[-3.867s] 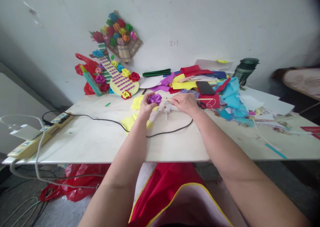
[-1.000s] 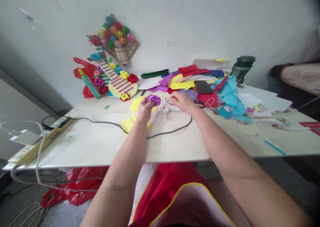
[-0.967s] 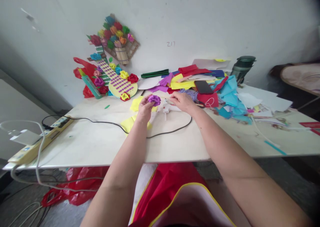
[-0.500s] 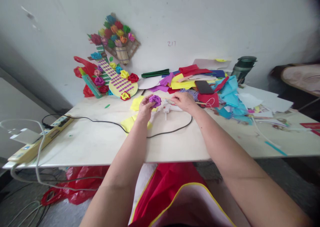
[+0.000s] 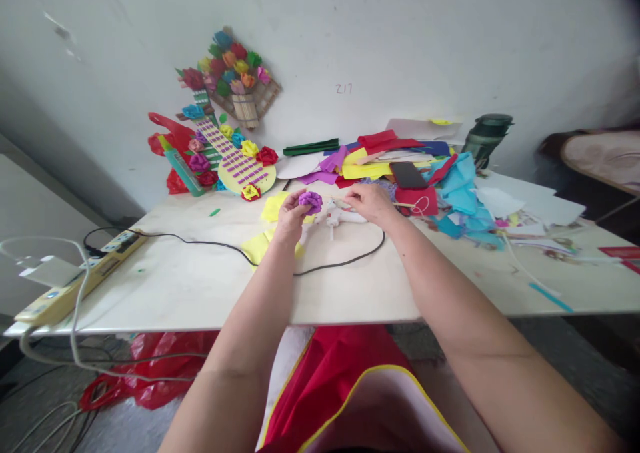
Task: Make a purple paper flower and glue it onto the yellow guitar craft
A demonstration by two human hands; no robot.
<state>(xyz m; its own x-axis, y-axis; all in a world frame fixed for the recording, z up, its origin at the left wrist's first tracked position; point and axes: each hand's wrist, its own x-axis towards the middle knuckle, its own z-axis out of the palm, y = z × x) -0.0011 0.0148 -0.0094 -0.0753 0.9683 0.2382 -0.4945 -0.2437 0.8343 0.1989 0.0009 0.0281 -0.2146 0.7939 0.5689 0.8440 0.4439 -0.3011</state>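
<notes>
My left hand (image 5: 291, 214) is closed on a purple paper flower (image 5: 311, 202), with its petals facing up and to the right. Just right of it, my right hand (image 5: 369, 202) pinches a thin pale stick (image 5: 406, 204) that passes under the fingers, one end pointing at the flower. Between and below the hands a white glue gun (image 5: 350, 216) lies on the table, partly covered by the right hand. Yellow paper pieces (image 5: 273, 206) lie under and beside the left hand.
A black cord (image 5: 340, 264) loops across the white table (image 5: 350, 300). Flower-covered ukulele decoration (image 5: 246, 166) and green glue bottle (image 5: 183, 166) stand at back left. Coloured paper, a phone (image 5: 408, 175) and a dark bottle (image 5: 487, 140) are at right; a power strip (image 5: 80, 280) is left.
Hardly anything differs. Both hands keep their places, with the flower and the stick still held; the flower's tilt shifts very slightly.
</notes>
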